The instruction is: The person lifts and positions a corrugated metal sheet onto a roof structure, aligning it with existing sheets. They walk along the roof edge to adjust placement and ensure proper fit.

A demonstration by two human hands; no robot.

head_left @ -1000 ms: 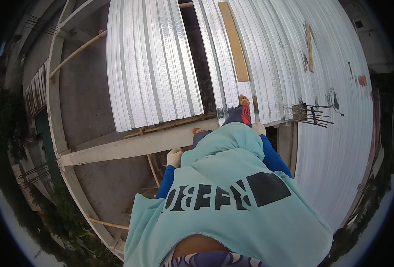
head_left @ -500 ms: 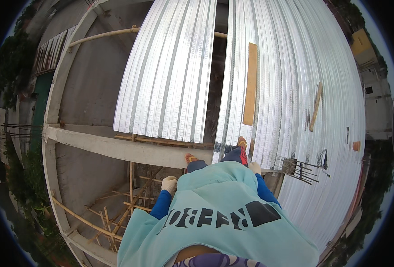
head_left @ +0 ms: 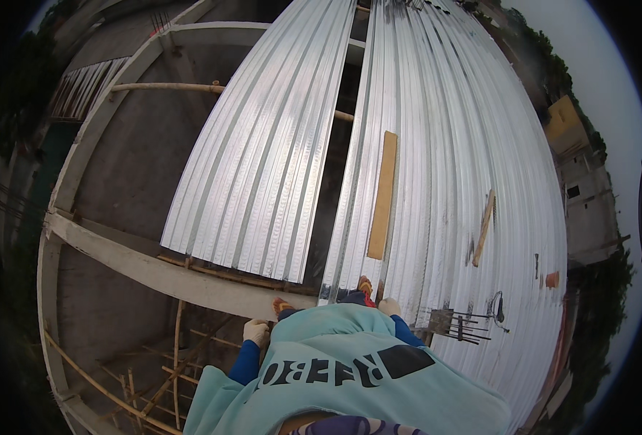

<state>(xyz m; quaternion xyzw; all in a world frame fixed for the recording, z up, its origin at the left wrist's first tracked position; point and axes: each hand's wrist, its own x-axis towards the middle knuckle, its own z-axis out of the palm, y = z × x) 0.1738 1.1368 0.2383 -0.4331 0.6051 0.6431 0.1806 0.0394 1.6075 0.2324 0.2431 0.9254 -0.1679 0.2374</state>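
Observation:
My left hand (head_left: 256,332), in a pale glove, hangs by my side with its fingers curled and nothing visible in it. It is nearest to the concrete beam (head_left: 154,264), apart from it in the picture. On the other side, my right hand (head_left: 390,307), also pale-gloved, is low by my hip; its fingers are too small to make out. My left foot (head_left: 283,304) is at the beam, and my right foot (head_left: 365,283) is on the ribbed metal decking (head_left: 437,181). A separate ribbed metal sheet (head_left: 256,159) lies ahead to the left.
A dark gap (head_left: 328,188) runs between sheet and decking. On the decking lie a wooden plank (head_left: 384,196), a thin wood strip (head_left: 484,228) and an orange block (head_left: 552,280). Rebar (head_left: 462,326) juts out at right. Bamboo scaffolding (head_left: 178,362) stands below the open frame at left.
The view has tilted up, so the sheet, plank and my body sit lower and farther left. Both hands stay by my sides, and the plank has not visibly shifted on the decking.

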